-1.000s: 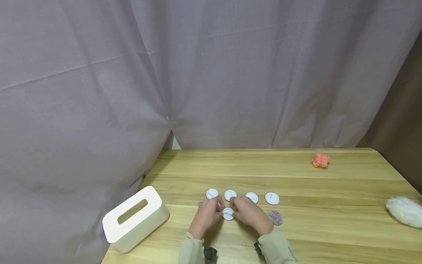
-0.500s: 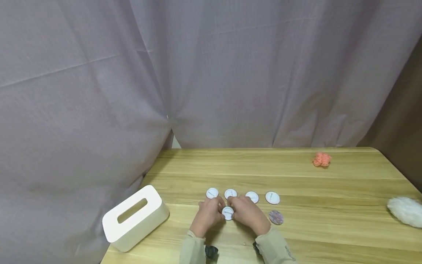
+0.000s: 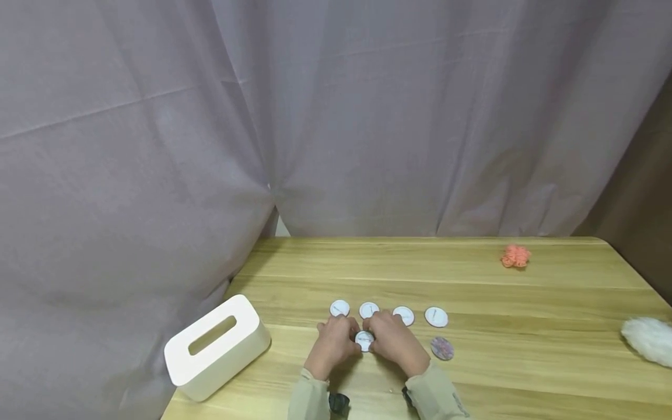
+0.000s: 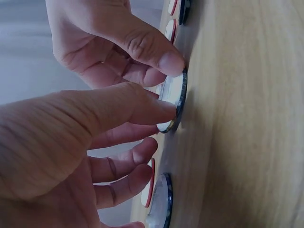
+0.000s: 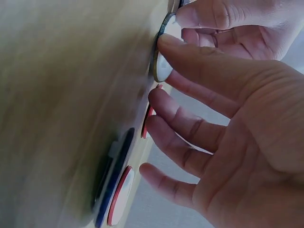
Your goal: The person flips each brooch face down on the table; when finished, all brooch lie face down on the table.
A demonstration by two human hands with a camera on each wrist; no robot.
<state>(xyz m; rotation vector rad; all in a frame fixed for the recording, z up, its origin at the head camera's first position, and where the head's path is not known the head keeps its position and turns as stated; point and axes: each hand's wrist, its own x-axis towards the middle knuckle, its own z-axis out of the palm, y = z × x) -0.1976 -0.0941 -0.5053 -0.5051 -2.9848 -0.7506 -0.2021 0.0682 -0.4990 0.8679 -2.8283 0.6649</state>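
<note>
A round pin badge [image 3: 364, 341], white back up with a pin across it, is between my two hands close over the table. My left hand [image 3: 334, 344] pinches its left edge, the thumb [image 4: 164, 111] lying on the white back. Opposite it, my right hand [image 3: 397, 343] pinches the other edge, its thumb [image 5: 173, 42] also over the back. Dark patterned edging shows around the held badge in both wrist views. The other fingers of each hand are spread loosely.
Behind the hands runs a row of several white-backed badges [image 3: 436, 317]. One badge with a purplish printed face [image 3: 442, 348] lies to the right. A white tissue box [image 3: 217, 347] stands left; a coral scrunchie [image 3: 515, 256] and white fluffy thing [image 3: 648, 341] lie right.
My right hand's fingers have drawn in at the badge's edge, and the badge has turned slightly. Both hands stay in nearly the same place; the other badges have not moved.
</note>
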